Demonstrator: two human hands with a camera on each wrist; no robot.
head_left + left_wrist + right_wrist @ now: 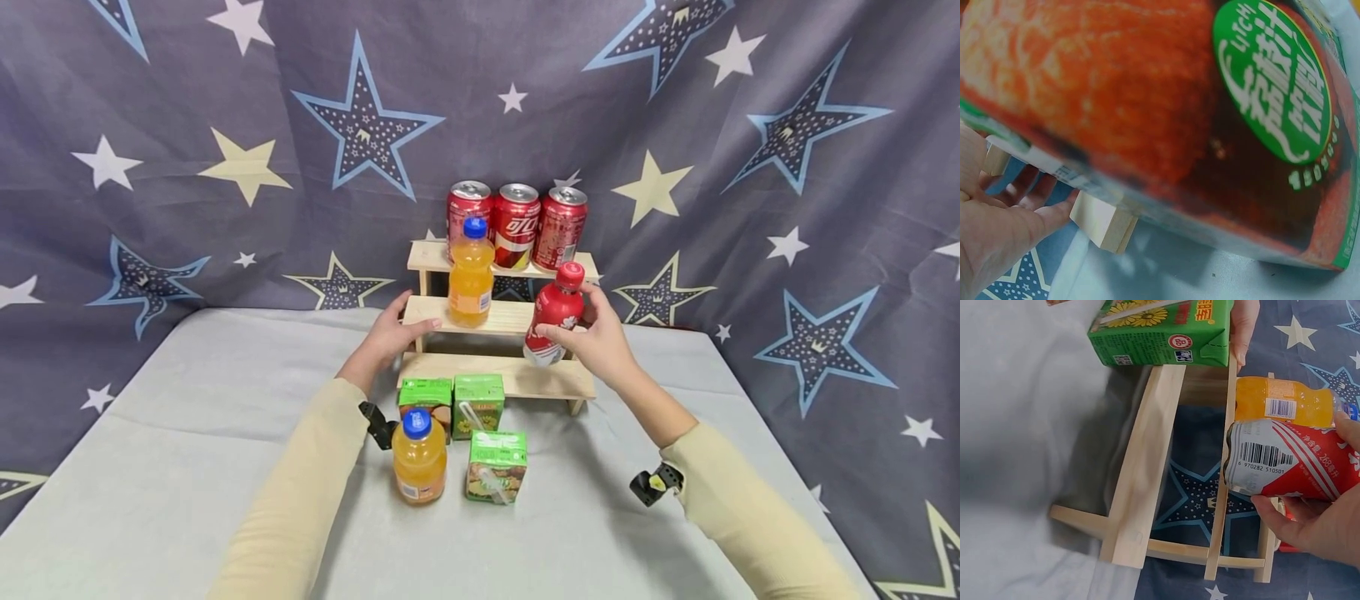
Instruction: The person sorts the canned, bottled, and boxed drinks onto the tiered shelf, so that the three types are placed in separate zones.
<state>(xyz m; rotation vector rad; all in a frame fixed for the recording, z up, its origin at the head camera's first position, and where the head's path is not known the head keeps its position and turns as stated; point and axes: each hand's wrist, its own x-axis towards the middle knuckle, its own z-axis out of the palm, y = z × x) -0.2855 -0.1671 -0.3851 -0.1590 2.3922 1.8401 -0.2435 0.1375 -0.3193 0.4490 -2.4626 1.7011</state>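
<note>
Head view shows, at frame centre, the right hand [600, 337] with fingers curled around a red-and-white plastic bottle [557, 310], and the left hand [390, 335] gripping a pale wooden three-step rack [513, 317].

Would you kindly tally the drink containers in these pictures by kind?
Red cylindrical metal cans: 3
Blue-capped clear bottles of orange drink: 2
Red-and-white bottle with a red cap: 1
Green boxy drink cartons: 3
Total: 9

Dark star-print fabric backdrop [517, 50] behind and at both sides; pale cloth-covered tabletop [172, 492].
</note>
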